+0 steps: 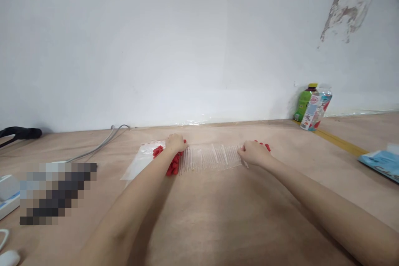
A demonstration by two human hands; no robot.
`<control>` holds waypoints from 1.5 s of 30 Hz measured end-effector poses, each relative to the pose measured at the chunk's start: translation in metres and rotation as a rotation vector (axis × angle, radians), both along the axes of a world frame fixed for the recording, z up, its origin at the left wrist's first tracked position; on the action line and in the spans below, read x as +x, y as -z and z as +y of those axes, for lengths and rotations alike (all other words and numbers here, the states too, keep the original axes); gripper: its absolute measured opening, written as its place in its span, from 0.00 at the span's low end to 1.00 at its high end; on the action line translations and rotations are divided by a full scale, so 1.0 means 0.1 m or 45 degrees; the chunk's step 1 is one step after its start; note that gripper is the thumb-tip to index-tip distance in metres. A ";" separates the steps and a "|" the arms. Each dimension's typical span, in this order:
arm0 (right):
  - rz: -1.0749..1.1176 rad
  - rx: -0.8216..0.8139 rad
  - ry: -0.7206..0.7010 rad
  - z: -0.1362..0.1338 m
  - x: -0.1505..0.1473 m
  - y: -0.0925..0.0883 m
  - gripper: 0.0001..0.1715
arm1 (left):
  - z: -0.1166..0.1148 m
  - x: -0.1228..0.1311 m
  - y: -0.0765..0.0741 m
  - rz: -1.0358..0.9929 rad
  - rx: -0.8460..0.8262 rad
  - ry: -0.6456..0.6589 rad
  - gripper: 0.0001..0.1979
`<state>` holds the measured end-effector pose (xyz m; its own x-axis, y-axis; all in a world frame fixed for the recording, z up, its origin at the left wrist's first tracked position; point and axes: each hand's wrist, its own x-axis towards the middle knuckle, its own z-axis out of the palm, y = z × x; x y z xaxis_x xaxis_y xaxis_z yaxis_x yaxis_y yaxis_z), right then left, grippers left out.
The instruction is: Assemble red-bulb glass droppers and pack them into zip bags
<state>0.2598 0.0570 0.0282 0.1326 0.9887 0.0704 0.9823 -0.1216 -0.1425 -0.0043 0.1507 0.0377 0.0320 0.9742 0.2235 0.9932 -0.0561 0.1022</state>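
Note:
A row of several clear thin tubes lies side by side on the brown table. My left hand rests at the row's left end, fingers curled down against the tubes and a pile of red caps. My right hand presses against the row's right end, fingers curled, with a few more red caps just behind it. A clear plastic bag lies under and left of my left forearm. What the curled fingers hold, if anything, is hidden.
Two drink bottles stand against the white wall at the right. A blue packet lies at the right edge. Grey cables run along the left, near a white box and a black object.

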 end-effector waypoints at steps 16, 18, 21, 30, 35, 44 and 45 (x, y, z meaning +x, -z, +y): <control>0.254 0.621 -0.888 -0.66 -0.32 0.40 0.11 | -1.15 0.15 0.17 -0.743 0.201 0.747 0.14; 0.316 0.629 -0.928 -0.65 -0.32 0.46 0.12 | -1.33 0.16 0.27 -0.897 0.090 0.795 0.13; 0.348 0.665 -0.972 -0.66 -0.31 0.49 0.12 | -1.46 0.19 0.41 -0.985 -0.033 0.865 0.03; 0.307 0.671 -1.033 -0.70 -0.31 0.44 0.12 | -1.47 0.21 0.47 -1.091 -0.101 0.798 0.06; 0.255 0.691 -1.063 -0.71 -0.32 0.42 0.11 | -1.48 0.22 0.49 -1.153 -0.106 0.809 0.07; 0.250 0.707 -1.135 -0.71 -0.34 0.45 0.10 | -1.48 0.23 0.47 -0.969 -0.100 0.807 0.08; 0.246 0.691 -1.148 -0.71 -0.33 0.44 0.10 | -1.49 0.23 0.46 -0.947 -0.100 0.815 0.08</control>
